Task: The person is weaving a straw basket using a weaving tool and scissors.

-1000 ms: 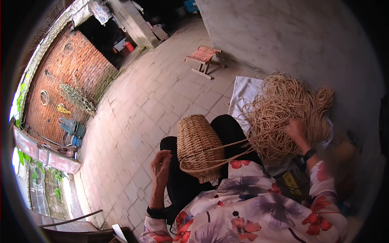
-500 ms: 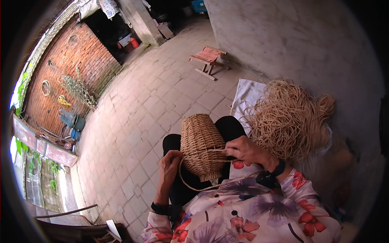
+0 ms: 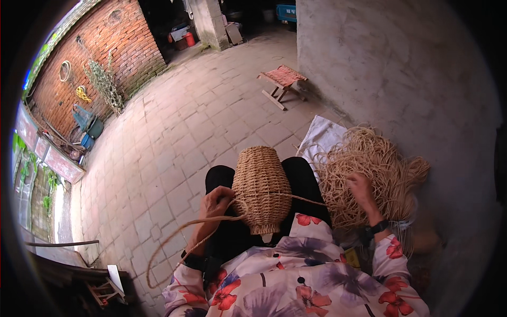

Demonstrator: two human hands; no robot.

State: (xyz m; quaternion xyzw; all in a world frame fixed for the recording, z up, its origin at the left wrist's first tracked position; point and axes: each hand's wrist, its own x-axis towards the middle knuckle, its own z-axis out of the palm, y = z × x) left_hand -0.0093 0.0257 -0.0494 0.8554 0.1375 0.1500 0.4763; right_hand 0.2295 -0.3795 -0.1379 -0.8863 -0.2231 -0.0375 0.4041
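Head view, looking down on a seated lap. Woven basket point(image 3: 261, 190) lying on its side across the knees, tapered end toward the body, rounded end toward the paved yard point(image 3: 174, 137). Left hand point(image 3: 215, 203) closed around a plaited cord point(image 3: 185, 238), just beside the basket's flank; cord looping out to the left and down over the paving. Right hand point(image 3: 362, 191) well apart from the basket, fingers sunk in the heap of loose straw point(image 3: 369, 174); grip there not discernible. Thin strand point(image 3: 301, 198) running from basket to heap. Step judged in hand: fetching fresh fibre while the working cord is held taut. Next move likely to call for a strand drawn clear without tangling and without slackening the left hold. Small stool point(image 3: 283, 79) near the wall.
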